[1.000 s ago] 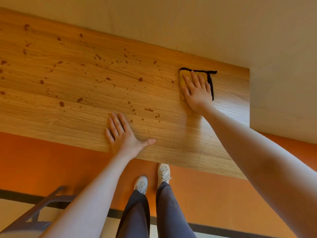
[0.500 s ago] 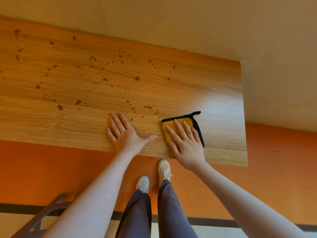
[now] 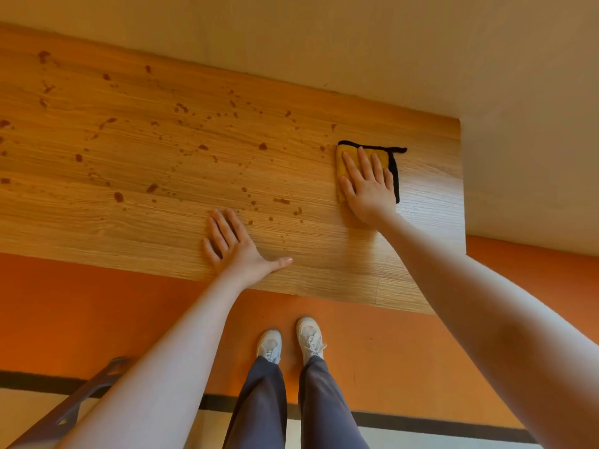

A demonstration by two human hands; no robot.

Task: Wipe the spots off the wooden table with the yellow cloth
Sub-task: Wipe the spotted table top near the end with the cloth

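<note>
At the bottom centre of the frame, two white shoes (image 3: 291,345) stand on the orange floor (image 3: 97,312) below the tabletop's near edge. Just above, the left hand (image 3: 238,251) lies flat on the wooden tabletop (image 3: 113,222), fingers straight, thumb spread to the right, holding nothing. Further up at right, the right hand (image 3: 368,186) presses the yellow cloth (image 3: 345,160) flat with straight fingers. Brown spots (image 3: 201,147) dot the wood from centre to upper left.

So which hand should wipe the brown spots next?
The right hand: it already presses the yellow cloth beside the nearest brown spots. The left hand lies flat, bare.
</note>
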